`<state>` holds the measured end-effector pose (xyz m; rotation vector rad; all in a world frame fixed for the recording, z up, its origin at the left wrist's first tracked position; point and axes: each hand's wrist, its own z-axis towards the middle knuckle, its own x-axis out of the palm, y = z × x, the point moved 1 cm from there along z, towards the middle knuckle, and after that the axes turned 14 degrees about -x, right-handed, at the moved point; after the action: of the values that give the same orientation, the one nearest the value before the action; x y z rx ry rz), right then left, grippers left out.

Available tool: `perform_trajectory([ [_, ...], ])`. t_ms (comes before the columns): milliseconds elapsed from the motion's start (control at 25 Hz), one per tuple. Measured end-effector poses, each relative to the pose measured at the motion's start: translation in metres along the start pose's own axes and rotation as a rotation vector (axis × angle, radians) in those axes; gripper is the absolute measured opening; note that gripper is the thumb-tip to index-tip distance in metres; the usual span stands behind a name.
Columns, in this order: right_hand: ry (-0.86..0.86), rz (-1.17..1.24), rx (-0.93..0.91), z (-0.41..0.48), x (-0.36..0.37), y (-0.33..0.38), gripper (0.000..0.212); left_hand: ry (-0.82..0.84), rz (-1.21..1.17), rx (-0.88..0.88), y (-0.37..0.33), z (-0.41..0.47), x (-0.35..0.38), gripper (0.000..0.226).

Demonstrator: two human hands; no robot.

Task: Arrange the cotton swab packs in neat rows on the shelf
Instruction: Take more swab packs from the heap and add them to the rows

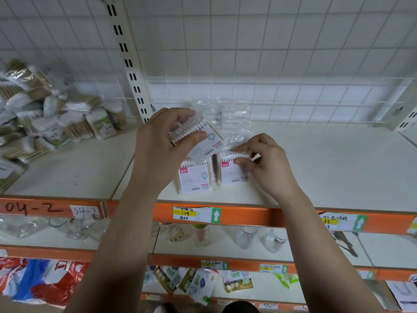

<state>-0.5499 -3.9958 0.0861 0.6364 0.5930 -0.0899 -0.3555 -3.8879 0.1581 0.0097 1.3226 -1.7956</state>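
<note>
your left hand has its fingers curled round one cotton swab pack, held tilted in the air; your right hand pinches the top of the right standing pack, which sits just beside the left standing pack near the front edge of the shelf. lower the held pack carelessly and it could knock the left one off that edge; tug the pinched one and the row skews. the loose wrapper behind them might snag.

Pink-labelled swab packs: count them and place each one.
3. The held pack is tilted in the left hand; the left standing pack sits on the shelf; the right standing pack beside it is pinched by the right hand. More may be hidden behind.
</note>
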Motion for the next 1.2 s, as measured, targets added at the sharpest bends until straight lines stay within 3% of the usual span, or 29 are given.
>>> perform_trajectory([
  [520, 0.016, -0.056, -0.041, 0.002, 0.004, -0.005, 0.023, 0.006, -0.007, -0.032, 0.005, -0.007, 0.006, 0.032],
  [640, 0.016, -0.040, -0.040, 0.001, 0.006, -0.005, 0.022, 0.080, -0.002, -0.030, 0.001, -0.009, 0.011, 0.032],
  [880, -0.192, -0.036, 0.074, -0.005, -0.016, -0.010, 0.016, 0.318, 0.079, 0.056, 0.000, -0.020, 0.054, 0.036],
  [1000, -0.186, -0.059, 0.121, -0.010, -0.022, -0.018, 0.015, 0.413, 0.236, 0.118, 0.009, -0.024, 0.070, 0.040],
  [1200, -0.145, -0.108, 0.164, -0.018, -0.023, -0.025, 0.016, 0.426, 0.263, 0.157, 0.012, -0.022, 0.073, 0.041],
])
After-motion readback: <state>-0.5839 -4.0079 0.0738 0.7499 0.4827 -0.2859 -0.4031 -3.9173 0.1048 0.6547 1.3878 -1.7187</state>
